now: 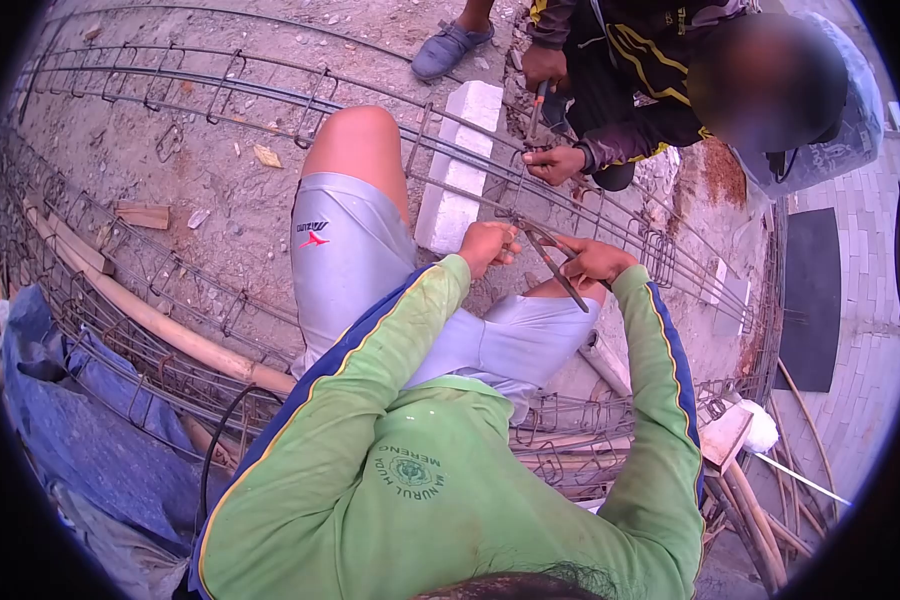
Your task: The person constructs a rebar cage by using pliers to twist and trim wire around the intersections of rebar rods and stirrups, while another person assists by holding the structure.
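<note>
My left hand (487, 245) is closed on the rebar cage (270, 95) at a stirrup joint, pinching what looks like thin tie wire. Just to its right, my right hand (592, 260) grips a dark metal hook tool (555, 270) whose tip points at the same joint. Both arms wear green sleeves with blue and yellow stripes. My knees in grey shorts straddle the cage.
A co-worker crouches opposite, one hand (555, 163) on the cage and the other (544, 68) holding a tool. A white block (460, 165) props the bars. More rebar cages, a bamboo pole (160, 325), blue tarp (80, 430) and a paved strip (850, 300) surround us.
</note>
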